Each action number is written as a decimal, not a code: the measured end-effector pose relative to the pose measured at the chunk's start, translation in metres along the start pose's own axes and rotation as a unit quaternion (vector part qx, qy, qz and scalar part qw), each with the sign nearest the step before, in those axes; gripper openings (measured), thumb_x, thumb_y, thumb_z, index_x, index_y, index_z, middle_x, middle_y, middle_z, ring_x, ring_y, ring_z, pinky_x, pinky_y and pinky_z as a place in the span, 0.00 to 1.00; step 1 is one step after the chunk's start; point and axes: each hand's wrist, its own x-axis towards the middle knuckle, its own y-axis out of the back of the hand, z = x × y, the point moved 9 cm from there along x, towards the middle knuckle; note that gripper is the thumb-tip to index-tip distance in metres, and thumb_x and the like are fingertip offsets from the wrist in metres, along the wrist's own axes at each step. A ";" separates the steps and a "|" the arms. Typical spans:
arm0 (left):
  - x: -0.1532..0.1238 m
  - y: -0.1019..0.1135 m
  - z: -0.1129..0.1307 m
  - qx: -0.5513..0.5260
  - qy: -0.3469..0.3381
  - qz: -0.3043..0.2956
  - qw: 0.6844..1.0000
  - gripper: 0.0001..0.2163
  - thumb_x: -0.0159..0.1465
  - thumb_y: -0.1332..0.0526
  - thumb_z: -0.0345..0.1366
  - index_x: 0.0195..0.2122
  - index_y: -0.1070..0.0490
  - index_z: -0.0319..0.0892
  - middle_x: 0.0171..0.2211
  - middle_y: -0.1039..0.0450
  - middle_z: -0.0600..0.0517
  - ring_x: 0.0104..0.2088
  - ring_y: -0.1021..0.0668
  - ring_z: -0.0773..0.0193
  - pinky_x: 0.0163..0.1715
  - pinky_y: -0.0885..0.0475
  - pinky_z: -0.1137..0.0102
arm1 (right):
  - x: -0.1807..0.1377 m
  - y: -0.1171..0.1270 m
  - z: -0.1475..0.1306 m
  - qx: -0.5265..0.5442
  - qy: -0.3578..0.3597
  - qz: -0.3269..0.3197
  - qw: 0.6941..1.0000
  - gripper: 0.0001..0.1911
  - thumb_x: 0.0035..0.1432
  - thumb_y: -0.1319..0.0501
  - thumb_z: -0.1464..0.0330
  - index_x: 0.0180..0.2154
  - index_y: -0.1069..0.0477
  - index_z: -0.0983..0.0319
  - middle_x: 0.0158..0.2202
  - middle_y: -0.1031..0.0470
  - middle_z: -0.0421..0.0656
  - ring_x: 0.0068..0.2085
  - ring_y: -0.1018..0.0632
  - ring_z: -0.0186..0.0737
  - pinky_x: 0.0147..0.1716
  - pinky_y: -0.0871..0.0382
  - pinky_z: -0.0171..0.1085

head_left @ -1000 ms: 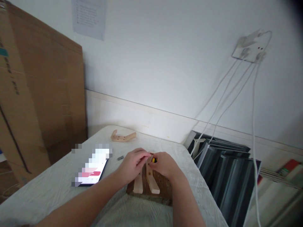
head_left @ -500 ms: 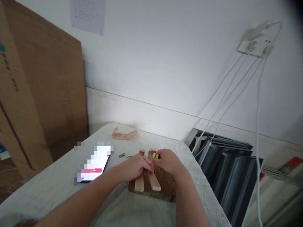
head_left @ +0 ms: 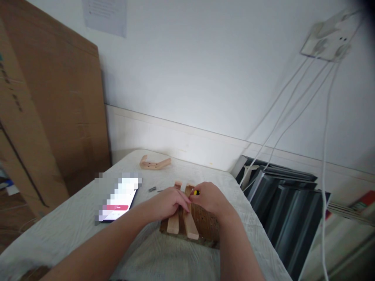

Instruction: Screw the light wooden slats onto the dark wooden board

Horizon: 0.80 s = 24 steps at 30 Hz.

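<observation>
Two pale wooden pieces, curved up at the far end, lie side by side on a dark brown wooden block [head_left: 205, 222]. My left hand [head_left: 171, 203] reaches across the left wooden piece [head_left: 173, 225], its fingers closed on the right wooden piece [head_left: 191, 226] and holding it against the block. Just beyond those fingertips, my right hand [head_left: 209, 198] is closed around a small tool with a yellow-and-black handle [head_left: 196, 192]. The tool's tip and most of its handle are hidden by my fingers.
A third curved wooden piece with holes [head_left: 155, 163] lies at the table's far side. Left of my hands are a lit phone [head_left: 120, 203] and a small metal part [head_left: 152, 189]. Dark panels [head_left: 284, 210] lean at the right under hanging white cables [head_left: 324, 156]. A cardboard box [head_left: 64, 97] stands left.
The camera view has shifted slightly. Both hands keep nearly the same place on the wooden piece and the yellow-and-black tool; my right hand's pose differs only a little.
</observation>
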 end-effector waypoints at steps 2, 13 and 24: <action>0.001 0.003 0.002 0.005 0.007 0.010 1.000 0.23 0.51 0.51 0.17 0.34 0.20 0.45 0.38 0.20 0.52 0.41 0.21 0.67 0.47 0.30 0.71 | -0.001 0.002 -0.001 0.008 0.002 0.002 1.000 0.10 0.49 0.39 0.67 0.26 0.20 0.63 0.25 0.21 0.48 0.23 0.29 0.36 0.23 0.48 0.36; 0.002 0.010 0.001 0.059 0.030 0.030 0.997 0.20 0.50 0.50 0.18 0.29 0.20 0.42 0.33 0.20 0.51 0.36 0.21 0.66 0.44 0.29 0.71 | -0.003 0.006 -0.005 -0.009 -0.005 0.009 1.000 0.11 0.50 0.40 0.68 0.27 0.19 0.64 0.26 0.20 0.51 0.24 0.28 0.38 0.24 0.45 0.36; 0.003 0.007 -0.002 0.063 0.034 0.027 0.997 0.19 0.52 0.50 0.18 0.30 0.20 0.41 0.34 0.21 0.49 0.38 0.21 0.65 0.45 0.29 0.69 | 0.000 0.000 -0.005 -0.019 0.005 0.013 1.000 0.11 0.51 0.41 0.68 0.28 0.19 0.63 0.27 0.20 0.51 0.25 0.27 0.40 0.25 0.45 0.37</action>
